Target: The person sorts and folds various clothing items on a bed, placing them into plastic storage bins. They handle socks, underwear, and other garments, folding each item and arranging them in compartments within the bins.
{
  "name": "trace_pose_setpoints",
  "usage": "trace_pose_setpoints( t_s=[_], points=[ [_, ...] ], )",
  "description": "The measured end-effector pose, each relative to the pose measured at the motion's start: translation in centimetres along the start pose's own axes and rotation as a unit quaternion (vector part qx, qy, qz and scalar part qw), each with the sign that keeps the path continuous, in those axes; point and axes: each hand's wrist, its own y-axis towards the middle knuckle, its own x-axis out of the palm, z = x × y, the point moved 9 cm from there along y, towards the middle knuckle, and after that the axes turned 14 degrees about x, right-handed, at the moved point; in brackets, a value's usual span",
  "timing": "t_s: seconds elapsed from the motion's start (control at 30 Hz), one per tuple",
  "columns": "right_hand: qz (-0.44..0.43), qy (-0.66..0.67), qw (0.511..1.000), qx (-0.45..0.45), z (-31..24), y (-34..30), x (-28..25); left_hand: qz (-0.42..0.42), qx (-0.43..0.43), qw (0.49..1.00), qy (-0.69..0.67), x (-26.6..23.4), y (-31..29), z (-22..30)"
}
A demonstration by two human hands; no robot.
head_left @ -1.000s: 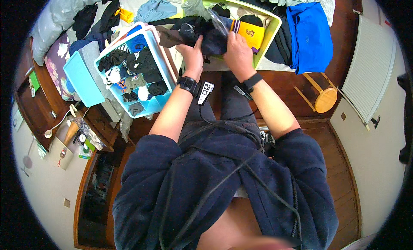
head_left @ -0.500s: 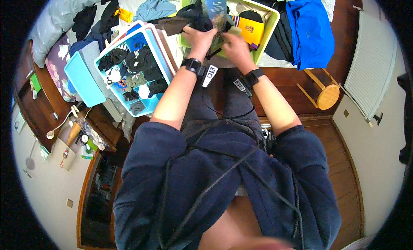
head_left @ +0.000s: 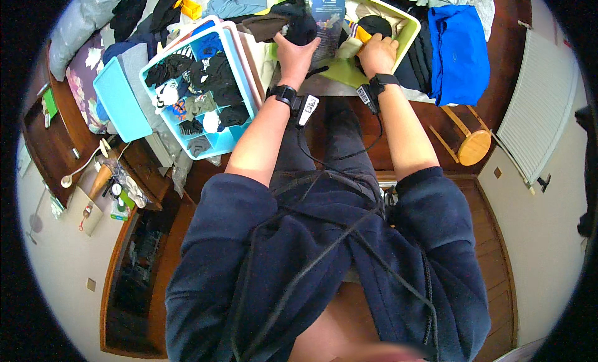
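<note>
My left hand (head_left: 294,60) is closed around a bundle of black cloth (head_left: 301,29) at the left side of the lime-green bin (head_left: 408,35); its thumb points right. A brown cloth piece (head_left: 263,27) sticks out left of this bundle. My right hand (head_left: 377,55) is inside the bin's near right part, fingers curled on a yellow striped cloth (head_left: 359,32) that it mostly covers. Between my hands stands a blue-grey printed package (head_left: 327,19). Behind my right fingers lies a black rounded cloth piece (head_left: 375,24).
A light-blue divided box (head_left: 218,141) of small clothes stands left, its blue lid (head_left: 121,108) beside it. Folded blue fabric (head_left: 460,55) lies right of the bin. A wooden stool (head_left: 473,147) stands below it, near a radiator (head_left: 537,106). Cables hang between my wrist devices.
My right hand has moved right, away from the left hand, onto the yellow cloth, which now shows far less. The printed package stands more exposed. My left hand stays at the black bundle.
</note>
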Motion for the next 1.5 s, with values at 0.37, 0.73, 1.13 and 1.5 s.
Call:
trace_pose_setpoints(
  t_s=[0.37, 0.73, 1.13, 1.5],
  points=[
    [-0.061, 0.416, 0.906, 0.049, 4.4, -6.5, -13.0, 0.026, 0.03, 0.999, -0.036, 0.3, -0.4, 3.2],
    [0.022, 0.531, 0.846, 0.04, 10.9, -9.5, -15.7, -0.263, 0.273, 0.921, 0.085, 8.5, -5.8, 11.0],
    [-0.111, 0.488, 0.865, -0.015, 10.0, -9.0, -12.2, -0.189, 0.129, 0.97, 0.079, 2.5, -4.4, 4.7],
    [-0.169, 0.366, 0.913, -0.058, 8.5, -10.5, -9.8, -0.318, 0.087, 0.902, 0.279, -0.7, -0.7, 8.1]
  ],
)
